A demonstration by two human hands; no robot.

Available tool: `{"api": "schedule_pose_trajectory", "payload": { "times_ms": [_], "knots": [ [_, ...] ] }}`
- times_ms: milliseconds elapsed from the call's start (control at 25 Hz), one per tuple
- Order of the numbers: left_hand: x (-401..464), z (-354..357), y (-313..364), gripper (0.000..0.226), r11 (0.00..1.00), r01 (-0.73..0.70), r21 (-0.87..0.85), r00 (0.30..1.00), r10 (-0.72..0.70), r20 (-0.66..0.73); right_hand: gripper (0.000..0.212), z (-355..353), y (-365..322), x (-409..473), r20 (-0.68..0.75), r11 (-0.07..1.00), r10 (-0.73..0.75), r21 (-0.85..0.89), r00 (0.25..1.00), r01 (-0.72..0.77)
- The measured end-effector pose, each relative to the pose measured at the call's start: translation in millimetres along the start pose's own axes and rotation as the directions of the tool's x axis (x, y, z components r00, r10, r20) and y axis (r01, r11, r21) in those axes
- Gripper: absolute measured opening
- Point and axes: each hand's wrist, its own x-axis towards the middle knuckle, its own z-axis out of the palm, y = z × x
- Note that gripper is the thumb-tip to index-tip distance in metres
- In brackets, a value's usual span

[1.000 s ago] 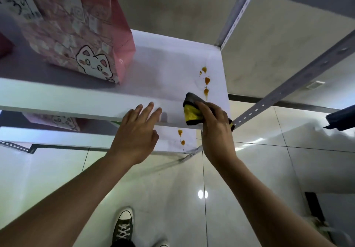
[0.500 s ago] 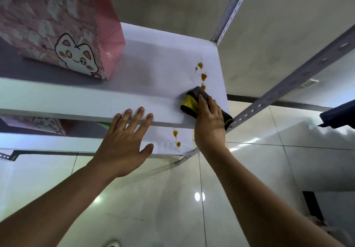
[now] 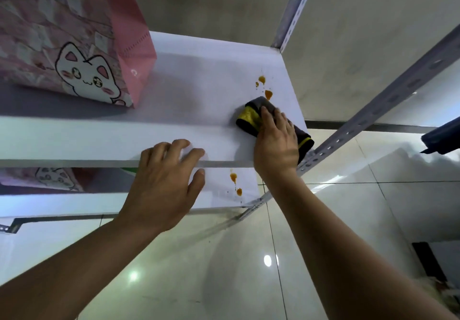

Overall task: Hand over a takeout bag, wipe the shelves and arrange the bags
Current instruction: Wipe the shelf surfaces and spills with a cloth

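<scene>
Head cam: right hand [image 3: 275, 143] w/ fingers laid over a folded dark grey cloth w/ yellow trim [image 3: 251, 115], pressing it flat on the white upper shelf [image 3: 199, 76] near its right end, just below the orange sauce spots [image 3: 264, 86]. Left hand [image 3: 164, 185] sits on the shelf's front edge, fingers bent over the lip, holding nothing else. Pink paper takeout bag w/ a cartoon cat [image 3: 74, 46] stands upright at the left of that shelf, well apart from the cloth; more orange drips [image 3: 235, 183] on the lower white shelf [image 3: 219, 195].

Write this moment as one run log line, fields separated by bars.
step: wiping upper shelf | right hand: presses cloth beside orange stains | left hand: on shelf edge | pink cat bag: upright, apart
</scene>
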Motion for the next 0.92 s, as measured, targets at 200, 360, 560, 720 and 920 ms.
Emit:
{"api": "schedule_pose_trajectory", "payload": {
  "times_ms": [200,360,560,720,920],
  "knots": [
    [60,16,-17,0.044,0.999,-0.046,0.018,0.997,0.047,-0.054,0.052,1,11,-11,0.005,0.977,-0.213,0.017,0.977,0.213],
    [92,28,-34,0.064,0.997,-0.055,0.046,0.998,0.055,0.005,0.058,0,26,19,-0.014,0.998,0.06,-0.001,0.998,-0.06],
    [90,30,-33,0.077,0.998,-0.028,0.065,1.0,0.028,0.002,0.063,2,24,60,0.03,0.995,0.099,-0.008,0.995,-0.099],
    [93,30,-32,0.077,0.998,-0.012,0.055,1.0,0.012,0.005,0.067,2,25,99,0.036,0.99,0.135,-0.033,0.99,-0.134],
    [91,29,-32,0.077,1.0,0.006,0.024,1.0,-0.006,-0.012,0.057,10,22,153,0.059,0.998,0.06,0.026,0.996,-0.062]
  ]
}}
